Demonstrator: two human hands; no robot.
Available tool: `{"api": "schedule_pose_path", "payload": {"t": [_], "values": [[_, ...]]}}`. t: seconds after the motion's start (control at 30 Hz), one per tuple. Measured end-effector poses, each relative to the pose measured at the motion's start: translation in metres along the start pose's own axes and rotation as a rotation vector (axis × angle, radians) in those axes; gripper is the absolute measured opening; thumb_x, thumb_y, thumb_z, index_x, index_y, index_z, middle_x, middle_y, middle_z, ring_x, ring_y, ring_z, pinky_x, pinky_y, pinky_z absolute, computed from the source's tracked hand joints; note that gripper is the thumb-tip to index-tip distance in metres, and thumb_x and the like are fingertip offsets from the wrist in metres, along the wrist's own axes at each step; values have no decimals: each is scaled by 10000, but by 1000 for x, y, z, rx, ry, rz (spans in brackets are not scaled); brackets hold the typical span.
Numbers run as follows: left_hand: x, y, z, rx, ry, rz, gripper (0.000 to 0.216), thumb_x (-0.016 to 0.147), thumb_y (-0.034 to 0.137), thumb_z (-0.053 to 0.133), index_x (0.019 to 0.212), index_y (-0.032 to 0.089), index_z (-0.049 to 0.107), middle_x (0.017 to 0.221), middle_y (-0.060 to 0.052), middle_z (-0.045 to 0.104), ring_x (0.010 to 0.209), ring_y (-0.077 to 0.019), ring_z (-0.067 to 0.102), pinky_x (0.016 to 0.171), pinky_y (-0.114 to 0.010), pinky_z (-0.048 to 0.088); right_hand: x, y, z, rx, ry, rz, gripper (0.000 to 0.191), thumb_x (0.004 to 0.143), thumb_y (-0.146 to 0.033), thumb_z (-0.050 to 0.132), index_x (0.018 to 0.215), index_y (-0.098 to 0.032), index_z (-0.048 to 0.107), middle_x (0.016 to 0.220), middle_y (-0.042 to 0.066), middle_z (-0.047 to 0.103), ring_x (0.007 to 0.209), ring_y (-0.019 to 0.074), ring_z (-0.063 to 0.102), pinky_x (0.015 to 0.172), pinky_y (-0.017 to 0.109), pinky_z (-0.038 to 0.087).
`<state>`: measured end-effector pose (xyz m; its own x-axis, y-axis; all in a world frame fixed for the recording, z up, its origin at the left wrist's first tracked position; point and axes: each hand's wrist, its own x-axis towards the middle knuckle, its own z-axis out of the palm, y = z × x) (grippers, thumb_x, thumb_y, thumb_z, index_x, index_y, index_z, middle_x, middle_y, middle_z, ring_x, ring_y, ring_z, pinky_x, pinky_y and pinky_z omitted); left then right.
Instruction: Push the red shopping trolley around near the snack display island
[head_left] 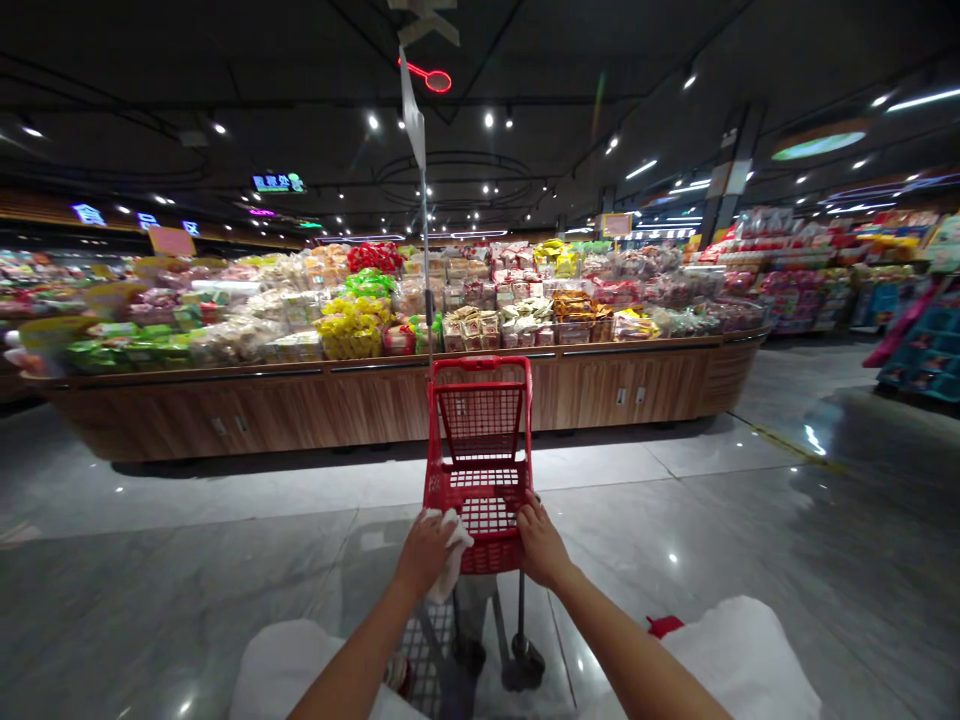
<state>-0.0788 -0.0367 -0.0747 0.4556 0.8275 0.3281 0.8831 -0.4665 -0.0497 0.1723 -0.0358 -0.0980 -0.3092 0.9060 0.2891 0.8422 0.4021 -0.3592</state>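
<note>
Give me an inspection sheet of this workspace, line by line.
Surface: glossy grey floor with tile seams and light reflections.
Things in hand: red cart, slatted basket; white cloth, crumpled.
Clutter: small red item beside the person's white clothing at lower right; identity unclear.
Hands: left hand holds the cloth at the basket's near left side; right hand grips its near right side.
Cables: nothing seen around the cart.
Surroundings: wood-panelled counter piled with packaged goods; ceiling lights overhead.
</note>
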Motion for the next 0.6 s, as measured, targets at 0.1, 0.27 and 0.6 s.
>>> {"api": "schedule_pose_path", "payload": {"t": [0.1, 0.27, 0.6], "values": [[18, 47, 11, -26, -14, -56, 280, 894, 277, 581, 1161, 195, 600, 1141, -96, 642, 1103, -254, 572, 1015, -446, 417, -1, -9, 3, 7, 25, 2, 525, 768, -209, 550, 1280, -91, 554, 1347, 177, 502, 1461, 284, 100, 1191, 454, 175], [43, 108, 20, -53, -90, -134, 281, 905, 148, 472, 1153, 172, 601, 1091, -112, 653, 1042, -252, 595, 942, -427, 445, -4, -12, 3, 10, 42, -47, 526, 742, -147, 530, 1263, -88, 569, 1267, 168, 554, 1450, 274, 142, 1199, 440, 183], [-3, -9, -8, 39, -109, 121, 335, 865, 207, 552, 1199, 216, 564, 1209, -100, 623, 1149, -248, 558, 1017, -435, 433, -5, 29, -6, 64, 81, -162, 407, 790, -148, 515, 1186, -148, 608, 1273, 128, 558, 1443, 240, 178, 1182, 451, 210]]}}
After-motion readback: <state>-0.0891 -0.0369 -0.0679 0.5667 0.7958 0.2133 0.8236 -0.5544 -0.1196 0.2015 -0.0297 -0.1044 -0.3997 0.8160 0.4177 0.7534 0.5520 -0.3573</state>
